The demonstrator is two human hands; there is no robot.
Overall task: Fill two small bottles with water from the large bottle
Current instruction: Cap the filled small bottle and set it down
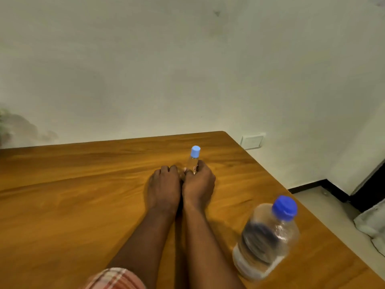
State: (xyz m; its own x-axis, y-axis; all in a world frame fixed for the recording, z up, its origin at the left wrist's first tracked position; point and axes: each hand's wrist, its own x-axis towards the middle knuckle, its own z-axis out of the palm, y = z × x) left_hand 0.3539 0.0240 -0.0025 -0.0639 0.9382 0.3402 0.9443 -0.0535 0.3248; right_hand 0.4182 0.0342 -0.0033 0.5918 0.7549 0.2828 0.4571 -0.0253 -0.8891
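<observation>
Head view, centre frame: your right hand (199, 184) curls round a capped small bottle (194, 161), seemingly steadying it upright on the table (83, 195), your left hand (163, 184) curled alongside, its hold unclear, while the capped large bottle (266, 236) stands lower right.

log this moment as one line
right hand: grips small bottle, upright, cap on | left hand: fingers curled beside it, hold unclear | large bottle: capped, standing apart on table
</observation>
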